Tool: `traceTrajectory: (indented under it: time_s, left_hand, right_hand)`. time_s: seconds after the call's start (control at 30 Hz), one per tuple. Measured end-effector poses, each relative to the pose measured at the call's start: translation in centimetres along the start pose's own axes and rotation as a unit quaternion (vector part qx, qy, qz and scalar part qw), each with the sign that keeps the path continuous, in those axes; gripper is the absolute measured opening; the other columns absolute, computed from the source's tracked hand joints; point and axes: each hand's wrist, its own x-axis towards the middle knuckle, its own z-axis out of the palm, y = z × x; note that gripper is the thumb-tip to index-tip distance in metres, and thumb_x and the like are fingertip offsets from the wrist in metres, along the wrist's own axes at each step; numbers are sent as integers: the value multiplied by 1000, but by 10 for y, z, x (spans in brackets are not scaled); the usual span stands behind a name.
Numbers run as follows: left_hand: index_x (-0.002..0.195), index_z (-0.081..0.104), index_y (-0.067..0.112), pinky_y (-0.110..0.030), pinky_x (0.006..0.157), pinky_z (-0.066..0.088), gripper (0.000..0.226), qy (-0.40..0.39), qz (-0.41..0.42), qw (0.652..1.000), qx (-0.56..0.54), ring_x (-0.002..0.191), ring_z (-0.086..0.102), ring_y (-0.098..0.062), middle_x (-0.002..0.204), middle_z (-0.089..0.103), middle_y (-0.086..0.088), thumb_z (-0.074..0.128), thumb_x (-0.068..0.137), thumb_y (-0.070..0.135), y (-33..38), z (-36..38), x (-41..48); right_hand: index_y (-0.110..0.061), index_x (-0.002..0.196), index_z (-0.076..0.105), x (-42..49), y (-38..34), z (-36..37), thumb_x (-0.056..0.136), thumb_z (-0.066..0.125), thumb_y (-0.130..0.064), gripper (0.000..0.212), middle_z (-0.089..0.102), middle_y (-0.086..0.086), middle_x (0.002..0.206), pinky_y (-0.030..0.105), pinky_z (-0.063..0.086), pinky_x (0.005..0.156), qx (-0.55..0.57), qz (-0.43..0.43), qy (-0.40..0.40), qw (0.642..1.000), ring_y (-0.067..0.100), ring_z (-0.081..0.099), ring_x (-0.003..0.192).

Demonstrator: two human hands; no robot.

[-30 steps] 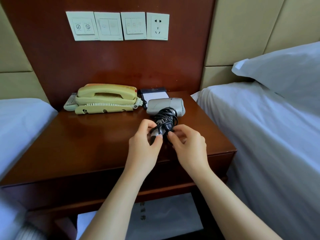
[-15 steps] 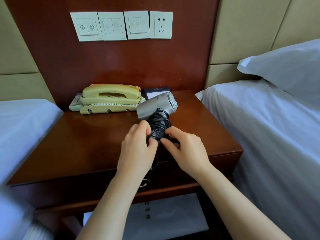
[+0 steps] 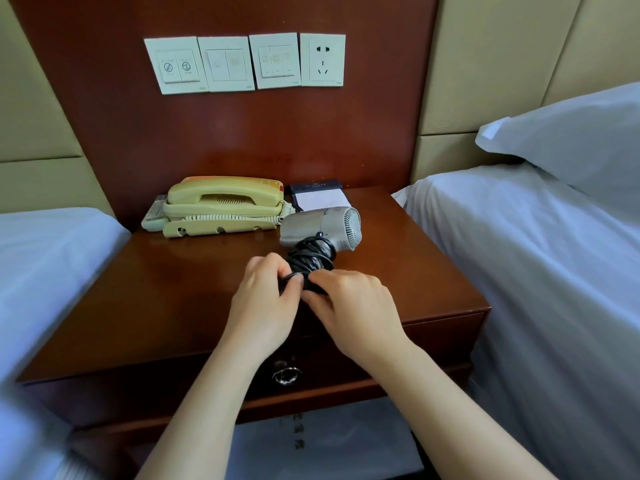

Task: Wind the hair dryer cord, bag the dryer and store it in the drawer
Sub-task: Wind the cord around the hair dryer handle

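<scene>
Seen from above, at the middle of the frame: a silver hair dryer point(image 3: 320, 226) lying on its side on a dark wooden nightstand point(image 3: 166, 299), barrel running left to right, fan grille facing right. Handle wrapped in black cord point(image 3: 311, 259), pointing down-frame toward the hands, so long axis of the handle ran straight from barrel to wrists. Left hand point(image 3: 266, 306) and right hand point(image 3: 353, 306) close together just below the dryer, fingertips pinched on the near end of the cord bundle; both about equally near. Probably tucking in the loose end, winding almost done. No bag clearly seen. Drawer point(image 3: 346, 362) shut at lower centre, ring pull between the forearms. Cream telephone point(image 3: 221, 206) and a notepad point(image 3: 320, 197) behind, well clear. Wall socket point(image 3: 322, 59) in upper centre, unplugged.
</scene>
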Motion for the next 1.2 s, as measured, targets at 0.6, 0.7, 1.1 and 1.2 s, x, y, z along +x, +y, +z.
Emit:
traceTrajectory:
  time_s: [0.6, 0.7, 1.1, 1.2]
  left_hand:
    - [83, 53, 4, -25, 58, 36, 13, 140, 172, 966, 134, 66, 57, -27, 88, 51, -13, 65, 82, 1, 1, 12, -12]
    - [83, 52, 5, -20, 64, 31, 13, 143, 171, 969, 104, 68, 53, -25, 87, 49, -10, 64, 81, 0, -1, 16, -13]
    - [81, 57, 9, -36, 74, 51, 11, 169, 89, 981, -43, 76, 54, -18, 87, 52, 0, 66, 81, 1, -20, 24, -13]
    - [79, 57, 13, -39, 75, 53, 15, 174, 96, 979, -52, 75, 55, -17, 86, 52, 2, 67, 80, 3, -19, 23, -13]
  right_hand:
    - [-11, 70, 53, -2, -12, 20, 83, 56, -33, 26, 53, -1, 46, 11, 7, 40, 12, 123, 121, 985, 18, 47, 34]
    - [-10, 88, 53, -3, -18, 23, 96, 42, -33, 26, 54, -6, 62, 31, 25, 49, 100, 176, 99, 974, 19, 53, 55]
    - [-12, 117, 53, -5, -13, 14, 98, 42, -28, 27, 55, 1, 108, 29, 33, 72, 172, 138, -2, 975, 25, 57, 94]
    - [-10, 112, 61, -4, -1, 6, 92, 55, -29, 28, 49, -1, 102, 33, 46, 71, 147, 105, 3, 984, 24, 57, 81]
